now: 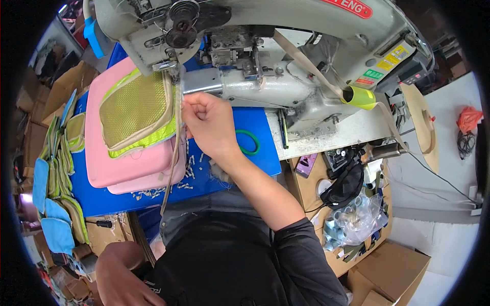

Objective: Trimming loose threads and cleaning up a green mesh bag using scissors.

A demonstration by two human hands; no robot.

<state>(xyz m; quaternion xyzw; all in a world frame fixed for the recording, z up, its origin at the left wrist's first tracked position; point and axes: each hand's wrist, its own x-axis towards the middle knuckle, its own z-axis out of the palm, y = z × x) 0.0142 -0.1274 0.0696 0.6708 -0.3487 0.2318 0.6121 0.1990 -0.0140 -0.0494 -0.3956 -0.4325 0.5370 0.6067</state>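
Observation:
My right hand (208, 122) is beside the sewing machine's presser foot (166, 65), thumb and fingertips pinched together at a beige binding tape (177, 109). This tape runs along the right edge of an olive mesh pouch panel (138, 107) with lime green trim and beige piping. Its loose end hangs past the blue table's front edge. The panel lies on pink padded boards (97, 163), its top right corner at the foot. My left hand (125, 280) is low at the left beside my body, away from the work; its fingers are not clear.
Stacked green and blue sewn pieces (61, 204) line the left side. On the blue tabletop (255, 168) lie a green ring (248, 142) and thread scraps. Tape feeds through a yellow-green roll (360, 97). A bag of spools (357, 219) sits at right.

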